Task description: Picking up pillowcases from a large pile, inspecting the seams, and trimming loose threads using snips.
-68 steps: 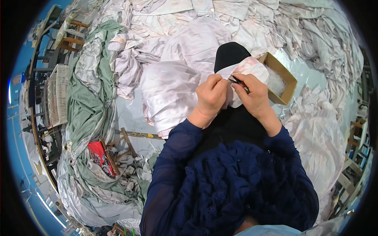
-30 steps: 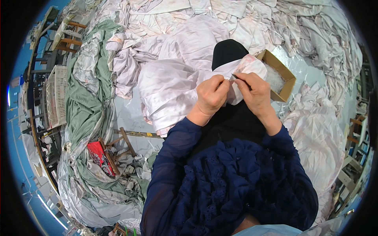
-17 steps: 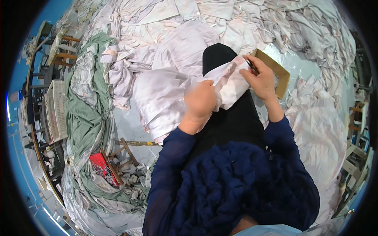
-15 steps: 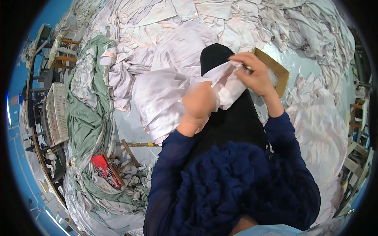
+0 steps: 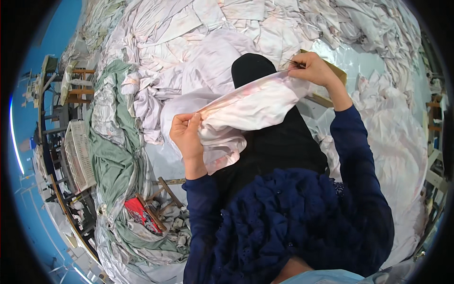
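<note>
Left hand [image 5: 188, 137] fingers pinched one end of white garment [image 5: 246, 111], right hand [image 5: 316, 70] fingers gripped other end with small tool, cardboard box [image 5: 336, 75] behind, contents hidden.

Left hand [image 5: 187, 135] pinched shut near chest, right hand [image 5: 316, 70] extended forward (fingers closed)

I sat in what looked like a garment or textile workshop. Heaps of white cloth [image 5: 246, 28] lay piled all around me on the floor, with a long mound of pale green fabric [image 5: 113, 161] running along my left. Beyond it stood wooden work tables [image 5: 75, 85] against a blue wall [image 5: 42, 57], and a white plastic crate [image 5: 78, 151] sat near them. A cardboard box [image 5: 331, 85] rested among the cloth ahead of me, and small wooden stools [image 5: 165, 194] stood close by my side.
</note>
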The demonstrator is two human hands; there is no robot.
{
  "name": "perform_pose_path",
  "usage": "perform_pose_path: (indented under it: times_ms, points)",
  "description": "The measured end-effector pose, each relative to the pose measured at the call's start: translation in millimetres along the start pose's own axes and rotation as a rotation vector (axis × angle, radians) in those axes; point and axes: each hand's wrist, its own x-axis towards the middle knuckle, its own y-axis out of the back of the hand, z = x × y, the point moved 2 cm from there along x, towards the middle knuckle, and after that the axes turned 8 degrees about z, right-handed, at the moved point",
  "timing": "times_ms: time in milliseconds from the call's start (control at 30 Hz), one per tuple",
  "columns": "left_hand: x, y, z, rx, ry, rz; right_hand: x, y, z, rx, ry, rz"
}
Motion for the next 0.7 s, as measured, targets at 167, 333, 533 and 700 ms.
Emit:
perform_pose_path:
  times_ms: [167, 333, 533, 700]
  points:
    - [12, 5, -13, 0.008, 0.041, 0.060, 7, 11, 19, 0.073, -0.088, 0.041]
    - [21, 11, -15, 0.052, 0.016, 0.078, 18, 25, 25, -0.027, -0.083, 0.080]
    - [27, 16, -17, 0.056, 0.016, 0.097, 21, 26, 28, 0.172, -0.116, 0.054]
    - [29, 16, -16, 0.024, 0.019, 0.094, 22, 27, 33, 0.235, -0.150, 0.030]
